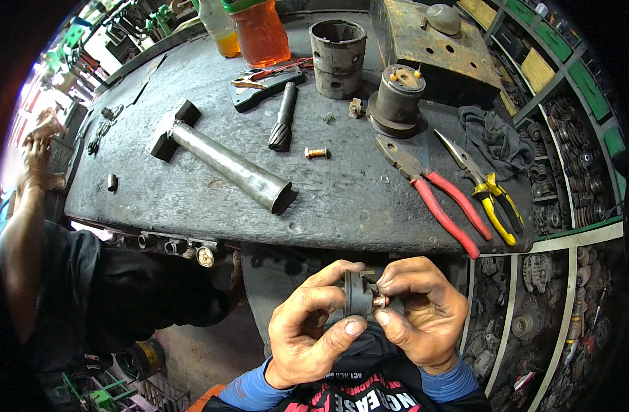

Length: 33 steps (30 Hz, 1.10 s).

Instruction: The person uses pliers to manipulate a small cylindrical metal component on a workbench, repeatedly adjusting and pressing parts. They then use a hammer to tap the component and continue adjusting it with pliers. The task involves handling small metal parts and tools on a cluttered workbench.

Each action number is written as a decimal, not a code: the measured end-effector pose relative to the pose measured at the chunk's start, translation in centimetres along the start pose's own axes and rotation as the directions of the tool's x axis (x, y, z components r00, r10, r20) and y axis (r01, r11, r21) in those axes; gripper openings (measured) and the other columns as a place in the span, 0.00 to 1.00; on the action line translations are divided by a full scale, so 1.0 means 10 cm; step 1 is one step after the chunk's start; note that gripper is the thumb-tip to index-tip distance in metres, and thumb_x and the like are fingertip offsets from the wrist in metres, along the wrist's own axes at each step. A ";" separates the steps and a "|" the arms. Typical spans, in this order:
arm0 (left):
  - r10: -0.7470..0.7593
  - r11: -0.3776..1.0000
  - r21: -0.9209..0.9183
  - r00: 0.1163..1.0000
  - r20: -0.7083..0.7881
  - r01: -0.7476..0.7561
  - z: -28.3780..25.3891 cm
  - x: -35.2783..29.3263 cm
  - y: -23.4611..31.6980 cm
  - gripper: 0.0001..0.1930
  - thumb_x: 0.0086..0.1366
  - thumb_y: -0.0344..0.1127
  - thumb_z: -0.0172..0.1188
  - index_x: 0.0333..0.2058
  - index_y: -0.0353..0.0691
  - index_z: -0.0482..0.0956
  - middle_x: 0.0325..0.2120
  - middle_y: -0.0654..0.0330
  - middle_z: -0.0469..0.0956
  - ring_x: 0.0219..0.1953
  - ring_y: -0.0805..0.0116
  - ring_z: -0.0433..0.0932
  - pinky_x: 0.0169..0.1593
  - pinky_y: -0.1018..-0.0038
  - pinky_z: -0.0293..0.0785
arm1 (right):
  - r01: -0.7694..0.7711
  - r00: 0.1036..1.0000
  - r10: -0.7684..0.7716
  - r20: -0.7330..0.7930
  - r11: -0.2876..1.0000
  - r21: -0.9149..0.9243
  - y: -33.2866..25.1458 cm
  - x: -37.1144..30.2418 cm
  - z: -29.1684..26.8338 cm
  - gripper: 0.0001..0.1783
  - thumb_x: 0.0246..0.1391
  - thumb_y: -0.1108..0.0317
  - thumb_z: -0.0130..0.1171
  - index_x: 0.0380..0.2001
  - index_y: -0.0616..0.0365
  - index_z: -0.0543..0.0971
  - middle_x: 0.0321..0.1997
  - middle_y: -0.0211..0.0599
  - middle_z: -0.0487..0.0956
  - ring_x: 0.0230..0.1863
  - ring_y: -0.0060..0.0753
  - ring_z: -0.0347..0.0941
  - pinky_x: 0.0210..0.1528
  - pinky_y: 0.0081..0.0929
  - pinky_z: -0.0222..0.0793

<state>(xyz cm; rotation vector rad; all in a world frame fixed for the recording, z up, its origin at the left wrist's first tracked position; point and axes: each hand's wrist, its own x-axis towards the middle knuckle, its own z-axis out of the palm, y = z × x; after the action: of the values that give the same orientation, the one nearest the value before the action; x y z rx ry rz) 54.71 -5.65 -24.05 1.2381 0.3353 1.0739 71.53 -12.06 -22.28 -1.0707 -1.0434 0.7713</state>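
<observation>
Left hand (307,329) closed around small dark round part (358,294), held below workbench (191,69) edge, in front of body. Right hand (419,312) pinching copper piece (380,301) at the part's side. Red-handled pliers (435,192) lying on bench above.

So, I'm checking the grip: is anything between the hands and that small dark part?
Nothing visible is. The left hand clasps the small dark part directly, and the right hand pinches the copper-coloured piece at its side with bare fingertips. The workbench and its tools lie beyond, apart from the hands.
</observation>
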 end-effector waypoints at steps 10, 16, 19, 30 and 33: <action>-0.201 0.976 -0.117 0.969 -0.146 0.184 0.15 0.04 0.07 0.18 0.71 0.41 0.67 0.45 0.32 0.72 0.52 0.31 0.79 0.57 0.45 0.79 0.63 0.49 0.72 | -0.045 0.999 0.044 -0.024 0.998 -0.034 -0.06 -0.02 0.01 0.17 0.50 0.74 0.77 0.42 0.66 0.83 0.42 0.47 0.82 0.42 0.33 0.80 0.45 0.29 0.77; -0.364 0.899 -0.296 0.927 -0.090 0.324 0.05 -0.08 -0.04 0.14 0.77 0.34 0.59 0.52 0.28 0.72 0.59 0.36 0.76 0.54 0.58 0.82 0.58 0.64 0.79 | 0.019 0.999 -0.026 -0.038 0.984 -0.175 -0.09 0.00 0.03 0.17 0.49 0.74 0.78 0.42 0.65 0.84 0.38 0.43 0.83 0.37 0.30 0.79 0.40 0.26 0.76; -0.395 0.884 -0.316 0.912 -0.114 0.344 0.11 0.00 -0.01 0.15 0.77 0.38 0.58 0.50 0.31 0.73 0.60 0.32 0.74 0.55 0.56 0.81 0.59 0.64 0.78 | 0.099 0.994 -0.106 -0.013 0.961 -0.260 -0.07 0.02 0.04 0.17 0.49 0.74 0.78 0.42 0.64 0.84 0.37 0.42 0.82 0.34 0.28 0.79 0.37 0.23 0.75; -0.356 0.873 -0.414 0.917 -0.180 0.257 0.22 0.06 -0.10 0.14 0.78 0.41 0.58 0.43 0.33 0.71 0.53 0.36 0.78 0.45 0.59 0.82 0.54 0.58 0.80 | 0.114 0.993 -0.098 0.065 0.938 -0.329 -0.12 0.05 0.03 0.18 0.49 0.76 0.78 0.45 0.59 0.85 0.37 0.37 0.83 0.35 0.31 0.79 0.37 0.28 0.76; -0.337 0.888 -0.393 0.921 -0.198 0.240 0.20 0.14 -0.09 0.14 0.75 0.40 0.63 0.39 0.35 0.71 0.51 0.34 0.79 0.40 0.65 0.82 0.48 0.67 0.82 | 0.144 0.989 -0.118 0.092 0.923 -0.356 -0.20 0.12 -0.09 0.19 0.50 0.73 0.78 0.46 0.59 0.85 0.40 0.40 0.82 0.40 0.37 0.80 0.43 0.31 0.77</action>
<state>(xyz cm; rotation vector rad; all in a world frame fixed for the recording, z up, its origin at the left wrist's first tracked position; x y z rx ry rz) 57.31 -5.61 -23.68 0.6892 0.4852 0.9826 72.78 -11.94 -20.11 -1.2778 -1.3377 0.5194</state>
